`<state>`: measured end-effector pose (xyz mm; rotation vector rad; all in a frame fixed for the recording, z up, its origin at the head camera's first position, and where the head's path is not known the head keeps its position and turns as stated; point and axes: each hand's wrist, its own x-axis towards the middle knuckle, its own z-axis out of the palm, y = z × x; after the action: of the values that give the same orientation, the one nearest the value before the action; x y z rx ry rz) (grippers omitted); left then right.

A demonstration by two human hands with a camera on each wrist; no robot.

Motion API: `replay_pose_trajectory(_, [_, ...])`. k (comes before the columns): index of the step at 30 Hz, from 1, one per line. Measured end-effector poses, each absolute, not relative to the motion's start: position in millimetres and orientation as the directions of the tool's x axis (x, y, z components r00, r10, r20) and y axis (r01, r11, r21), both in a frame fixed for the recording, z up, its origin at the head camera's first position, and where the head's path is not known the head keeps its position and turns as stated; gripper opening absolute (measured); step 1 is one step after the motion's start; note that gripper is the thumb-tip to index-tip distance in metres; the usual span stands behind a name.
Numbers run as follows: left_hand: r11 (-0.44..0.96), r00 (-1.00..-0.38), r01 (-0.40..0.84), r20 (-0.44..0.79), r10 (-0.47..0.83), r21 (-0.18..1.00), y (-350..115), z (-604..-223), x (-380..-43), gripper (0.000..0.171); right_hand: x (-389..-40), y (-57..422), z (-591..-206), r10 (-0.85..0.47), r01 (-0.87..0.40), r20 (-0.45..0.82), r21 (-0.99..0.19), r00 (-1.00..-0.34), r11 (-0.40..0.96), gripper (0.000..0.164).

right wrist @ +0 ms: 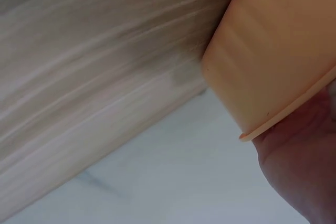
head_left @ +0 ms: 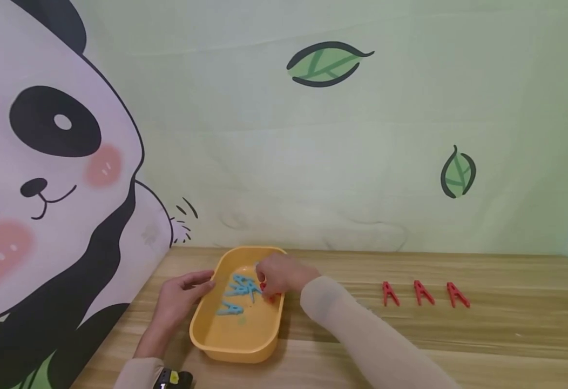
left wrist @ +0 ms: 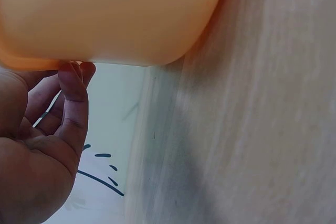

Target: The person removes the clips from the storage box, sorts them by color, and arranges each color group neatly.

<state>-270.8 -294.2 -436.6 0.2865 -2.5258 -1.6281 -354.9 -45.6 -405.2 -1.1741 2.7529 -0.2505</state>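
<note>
A yellow plastic tub [head_left: 235, 348] stands on the wooden table with several light-blue clothespins [head_left: 230, 309] inside. Thumb and fingers of my left hand [head_left: 179, 294] pinch its left rim; the left wrist view shows this hand [left wrist: 47, 124] against the tub's underside edge [left wrist: 121, 19]. My right hand [head_left: 284, 273] reaches over the right rim into the tub, fingers bent downward. Red clothespins [head_left: 271, 298] show at its fingertips, partly covered; whether one is pinched is hidden. In the right wrist view the tub wall [right wrist: 273, 51] blocks the fingers of that hand [right wrist: 294, 161].
Three red clothespins [head_left: 424, 292] lie spaced in a row on the table [head_left: 362, 346] to the right of the tub. Behind the table rises a pale green wall [head_left: 245, 162] with a printed panda and leaves.
</note>
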Motion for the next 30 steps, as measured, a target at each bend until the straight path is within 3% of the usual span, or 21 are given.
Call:
replay_pose_trajectory(8, [0.396,-0.973,-0.086,0.008,-0.231,0.914,-294,-438,-272,0.040,-352,-48,-407,-0.710,-0.695,-0.050,-0.163,-0.703,0.700,0.024])
replay_pose_trajectory(12, [0.389,-0.974,-0.075,0.017,-0.228,0.918,-295,-439,-272,0.039,-351,-48,-409,-0.702,-0.681,-0.041,-0.208,-0.711,0.702,0.017])
replay_pose_trajectory(19, [0.394,-0.974,-0.071,0.022,-0.228,0.916,-295,-438,-271,0.040,-345,-46,-408,-0.685,-0.630,0.029,-0.419,-0.728,0.653,0.013])
replay_pose_trajectory(30, [0.398,-0.973,-0.107,-0.014,-0.230,0.911,-294,-437,-272,0.040,-337,-31,-412,-0.659,-0.544,0.186,-0.742,-0.729,0.392,0.012])
